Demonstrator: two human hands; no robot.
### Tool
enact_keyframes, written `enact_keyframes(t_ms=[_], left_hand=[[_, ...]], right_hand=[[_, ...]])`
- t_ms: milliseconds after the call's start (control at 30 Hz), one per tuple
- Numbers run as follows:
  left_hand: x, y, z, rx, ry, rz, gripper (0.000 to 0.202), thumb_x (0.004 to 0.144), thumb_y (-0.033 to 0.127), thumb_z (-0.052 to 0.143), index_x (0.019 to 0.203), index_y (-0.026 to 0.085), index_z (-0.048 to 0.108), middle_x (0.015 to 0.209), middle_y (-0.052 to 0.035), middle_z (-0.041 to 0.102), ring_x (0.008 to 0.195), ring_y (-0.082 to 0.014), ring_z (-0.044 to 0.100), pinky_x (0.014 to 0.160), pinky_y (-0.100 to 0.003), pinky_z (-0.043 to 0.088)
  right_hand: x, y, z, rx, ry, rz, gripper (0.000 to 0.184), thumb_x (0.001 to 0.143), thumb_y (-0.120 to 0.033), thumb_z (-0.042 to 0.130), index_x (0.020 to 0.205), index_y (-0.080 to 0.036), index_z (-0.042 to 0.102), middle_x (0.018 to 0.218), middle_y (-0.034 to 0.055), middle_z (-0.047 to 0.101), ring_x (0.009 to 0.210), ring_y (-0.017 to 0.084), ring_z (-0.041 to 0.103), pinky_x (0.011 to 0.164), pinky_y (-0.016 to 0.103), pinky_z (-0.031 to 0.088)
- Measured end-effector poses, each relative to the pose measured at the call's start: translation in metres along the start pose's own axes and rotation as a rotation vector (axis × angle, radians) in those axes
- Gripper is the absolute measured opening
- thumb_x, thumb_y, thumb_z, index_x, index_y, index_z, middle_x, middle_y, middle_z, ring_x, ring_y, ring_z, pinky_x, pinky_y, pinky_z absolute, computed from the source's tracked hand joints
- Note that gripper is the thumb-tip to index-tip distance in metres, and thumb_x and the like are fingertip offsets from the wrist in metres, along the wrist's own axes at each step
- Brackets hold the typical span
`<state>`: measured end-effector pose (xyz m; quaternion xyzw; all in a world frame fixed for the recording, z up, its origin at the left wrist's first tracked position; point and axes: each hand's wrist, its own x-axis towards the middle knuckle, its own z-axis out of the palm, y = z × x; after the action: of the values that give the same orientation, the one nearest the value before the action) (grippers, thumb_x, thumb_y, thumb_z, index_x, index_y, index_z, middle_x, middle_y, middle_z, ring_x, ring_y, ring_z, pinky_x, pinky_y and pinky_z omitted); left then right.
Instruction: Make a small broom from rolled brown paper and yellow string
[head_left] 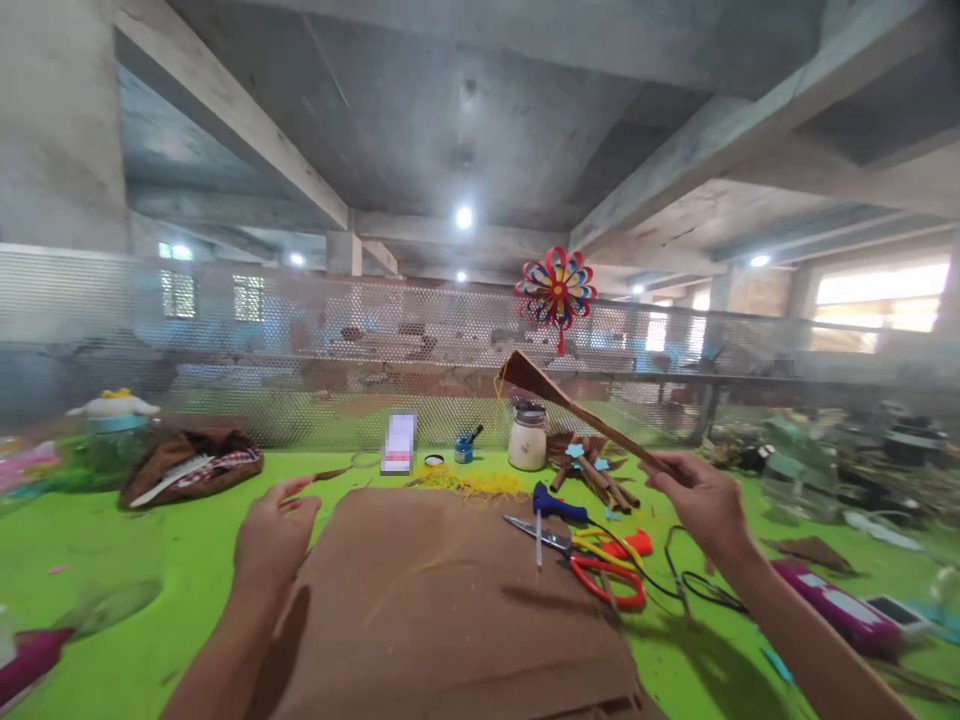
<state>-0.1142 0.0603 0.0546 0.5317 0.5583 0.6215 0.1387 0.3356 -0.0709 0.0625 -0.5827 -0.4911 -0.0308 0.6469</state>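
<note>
My right hand [701,500] is closed around the thin end of a brown broom-shaped cardboard piece [555,390]. Its flared end tilts up to the left, with yellow strands hanging from the tip. My left hand [277,535] is raised over the left edge of a brown cardboard sheet [450,600], thumb and fingers drawn together. A thin brown strip [331,474] shows right by its fingertips; whether they grip it, I cannot make out. Between the hands, on the sheet, lie red-handled scissors [607,580] and a blue glue gun [559,504].
Yellow shreds [491,487], a blue bottle [464,450], a pale jar [528,440] and brown rolls [600,475] stand or lie behind the sheet. A phone [398,442] leans upright against a mesh screen [300,370]. A black cable [697,580] loops at right.
</note>
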Motion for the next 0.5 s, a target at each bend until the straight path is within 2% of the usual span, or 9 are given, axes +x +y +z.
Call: enact_keyframes(t_ms=[33,100,233,267,367,433,500], left_hand=[[-0.001,0.005,0.0,-0.042,0.008,0.003,0.026,0.063,0.031,0.054,0.086,0.02,0.06,0.088,-0.0071,0.063,0.083,-0.0232,0.058,0.075,-0.036,0.046],[-0.006,0.022,0.002,-0.206,-0.076,0.003,0.024,0.063,0.031,0.056,0.085,0.02,0.06,0.088,-0.0054,0.064,0.087,-0.022,0.058,0.082,-0.034,0.044],[-0.02,0.062,0.008,-0.568,-0.332,-0.053,0.028,0.064,0.033,0.061,0.086,0.015,0.06,0.095,-0.0083,0.063,0.095,-0.0221,0.056,0.088,-0.034,0.041],[-0.024,0.071,0.01,-0.679,-0.375,-0.064,0.031,0.065,0.033,0.062,0.089,0.013,0.06,0.098,-0.0097,0.063,0.097,-0.0227,0.055,0.088,-0.035,0.041],[-0.034,0.093,0.017,-1.02,-0.598,-0.064,0.039,0.073,0.035,0.057,0.105,0.013,0.055,0.113,-0.0136,0.057,0.107,-0.0244,0.051,0.088,-0.038,0.042],[-0.042,0.104,0.02,-1.136,-0.738,-0.066,0.044,0.078,0.037,0.054,0.114,0.013,0.05,0.116,-0.0149,0.055,0.108,-0.026,0.051,0.087,-0.04,0.043],[-0.049,0.113,0.023,-1.17,-0.801,-0.069,0.047,0.08,0.04,0.051,0.119,0.014,0.046,0.115,-0.0155,0.055,0.106,-0.0264,0.053,0.082,-0.039,0.046]], right_hand=[[-0.004,-0.003,0.006,0.082,-0.041,0.029,0.031,0.065,-0.034,0.066,0.089,-0.016,0.065,0.079,0.007,0.069,0.068,0.019,0.063,0.064,0.03,0.05],[-0.013,-0.01,0.019,0.217,-0.148,0.082,0.031,0.063,-0.035,0.069,0.086,-0.014,0.065,0.077,0.0074,0.068,0.065,0.018,0.061,0.062,0.029,0.049],[-0.032,-0.027,0.045,0.355,-0.363,0.138,0.028,0.063,-0.035,0.07,0.081,-0.013,0.066,0.072,0.0066,0.068,0.059,0.015,0.057,0.06,0.028,0.047],[-0.036,-0.031,0.051,0.377,-0.399,0.149,0.028,0.063,-0.035,0.07,0.081,-0.013,0.066,0.073,0.0068,0.068,0.059,0.014,0.057,0.06,0.028,0.047],[-0.047,-0.041,0.068,0.43,-0.483,0.18,0.027,0.064,-0.034,0.07,0.08,-0.013,0.066,0.069,0.0061,0.067,0.059,0.014,0.057,0.06,0.028,0.046],[-0.054,-0.046,0.078,0.476,-0.526,0.215,0.025,0.063,-0.034,0.07,0.077,-0.013,0.065,0.067,0.0052,0.066,0.058,0.013,0.056,0.06,0.027,0.045],[-0.062,-0.049,0.088,0.536,-0.568,0.275,0.025,0.063,-0.033,0.071,0.076,-0.014,0.064,0.071,0.0054,0.067,0.057,0.012,0.055,0.06,0.027,0.045]])
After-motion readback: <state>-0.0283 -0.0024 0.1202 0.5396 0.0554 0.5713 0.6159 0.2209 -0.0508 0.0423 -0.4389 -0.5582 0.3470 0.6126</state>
